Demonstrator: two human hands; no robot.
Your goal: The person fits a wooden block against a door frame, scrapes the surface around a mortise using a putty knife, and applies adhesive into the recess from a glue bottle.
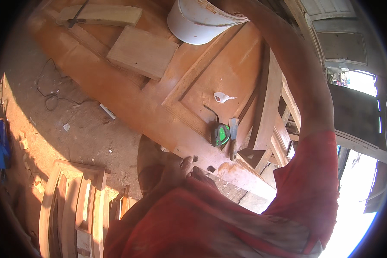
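Note:
A large orange-brown panelled wooden door (129,99) lies flat across the middle of the view. My left hand (178,167) rests on its near edge with fingers bent; I cannot tell whether it grips the wood. My right arm, in a red sleeve, reaches up along the right side past a white bucket (198,21), and its hand is out of view beyond the top edge. On the door near my left hand lie a green and black power tool (220,134) and a flat-bladed scraper (233,131). A small white crumpled scrap (222,97) lies further up the door.
A pale square board (142,51) and a longer plank (103,15) lie on the door's far end. A wooden frame (73,206) stands at lower left on the dirt floor. A thin cable (51,92) trails over the ground. Upright timber pieces (266,99) crowd the right side.

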